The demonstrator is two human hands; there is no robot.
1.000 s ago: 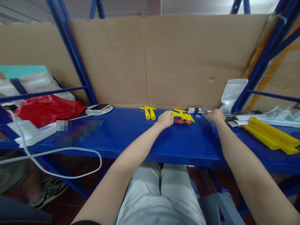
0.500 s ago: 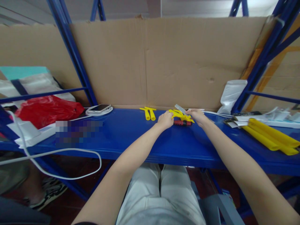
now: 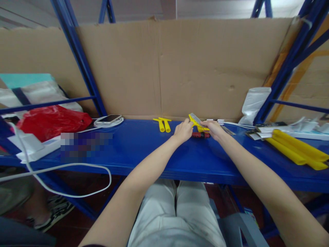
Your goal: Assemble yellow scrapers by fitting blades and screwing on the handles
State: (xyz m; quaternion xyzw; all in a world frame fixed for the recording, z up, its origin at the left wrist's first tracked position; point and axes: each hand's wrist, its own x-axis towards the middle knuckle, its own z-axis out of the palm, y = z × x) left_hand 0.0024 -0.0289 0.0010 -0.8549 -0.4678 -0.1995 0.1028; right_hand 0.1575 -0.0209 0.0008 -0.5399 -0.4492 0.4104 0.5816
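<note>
At one o'clock from my lap, my left hand is closed on a yellow handle, and my right hand pinches a metal strip against it. The strip could slip if my pinch loosens. At twelve o'clock, a cardboard wall backs the blue bench.

Even, moderate indoor light, slightly hazy, with a wide-angle lean toward the edges.
The brightest glow sits at upper right, above the cardboard, which is softly lit with faint shading; the blue counter carries only a dull sheen, while the floor beneath falls dim. Blue posts splay outward, fine detail around the hands is soft, and a pixelated patch masks part of the left.
</note>
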